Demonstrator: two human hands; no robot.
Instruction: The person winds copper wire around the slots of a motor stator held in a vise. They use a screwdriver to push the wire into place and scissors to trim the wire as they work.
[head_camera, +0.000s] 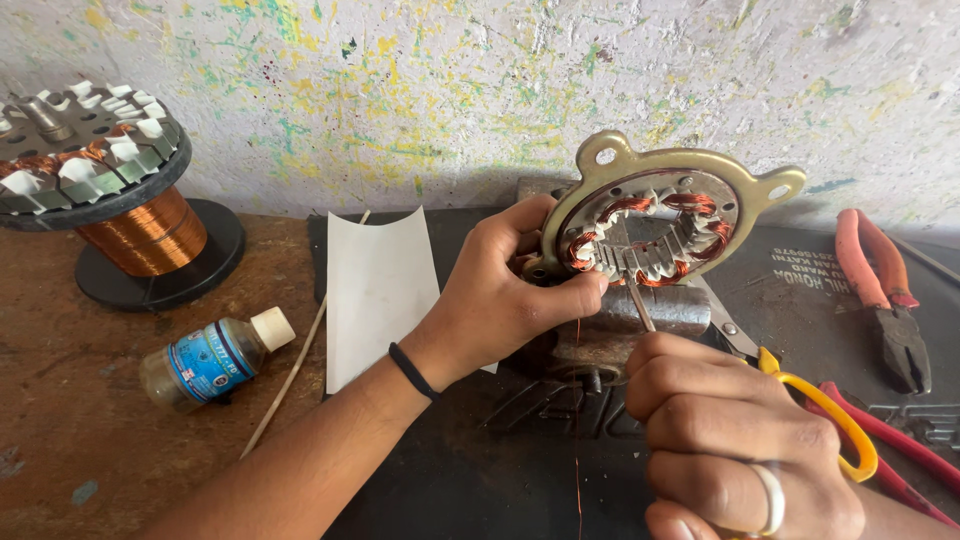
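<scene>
Knuckles of the right hand (735, 450) fill the near corner, a pale ring on one finger, the grip closed around a thin stick (640, 305) that slants up to the stator (652, 225). Just beside that hand lie yellow-handled scissors (825, 415) and, under them, something with red handles that I cannot make out fully. A fine copper wire (577, 440) hangs straight down past the dark rubbery mat (480, 470) on the desk (70, 400).

The left hand (500, 295), a black band at its wrist, has its grip closed on the rim of the stator, thumb pressed along the lower edge. The stator is a flat brass-coloured ring with three holed lugs, held upright on a blocky grey metal piece (630, 320); inside it, toothed steel slots carry reddish copper coils and pale insulating slips.

To the left lie a curled sheet of white paper (380, 290), a long thin wooden stick (290, 375), and a small clear bottle (210, 362) on its side with a cream cap.

Further right rest pliers (885, 300) with worn pink grips. Far left stands a spool of bright copper wire (150, 230), another slotted stator (85, 145) on top, before the rough, paint-flecked wall (450, 90).
</scene>
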